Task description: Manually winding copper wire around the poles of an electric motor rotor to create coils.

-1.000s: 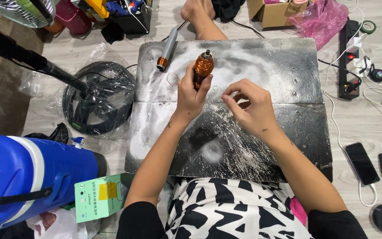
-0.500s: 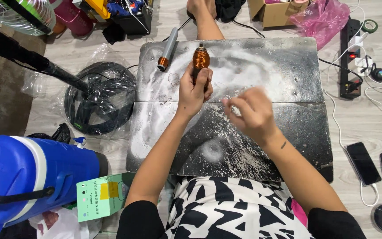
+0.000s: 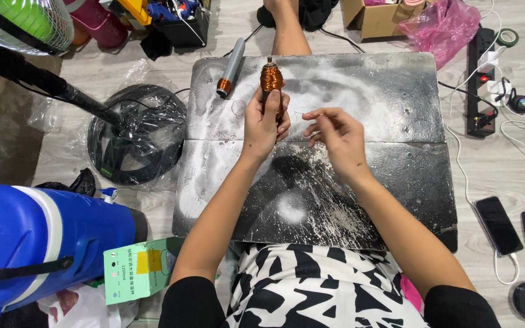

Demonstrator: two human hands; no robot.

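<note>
- Over the far half of the dusty black board [image 3: 396, 97], we are gripping a spool of copper wire [image 3: 271, 78] upright in our left hand [image 3: 264, 120], fingers wrapped tight around its lower end.
- Just right of that grip, we are holding our right hand [image 3: 335, 135] with thumb and forefinger pressed together, seemingly pinching a fine strand of wire; the strand is too thin to tell for sure.
- Left of the spool, a grey rotary tool [image 3: 231, 65] is lying near the board's far edge, apart from our fingers.
- Toward us from the grip, the board is lying bare down to its near edge.
- Beyond the board's left edge, a black fan base [image 3: 136, 135] is sitting wrapped in plastic.
- Past the right edge, a power strip [image 3: 480, 85] and a phone [image 3: 498, 223] are crowding the floor, well apart from both hands.
</note>
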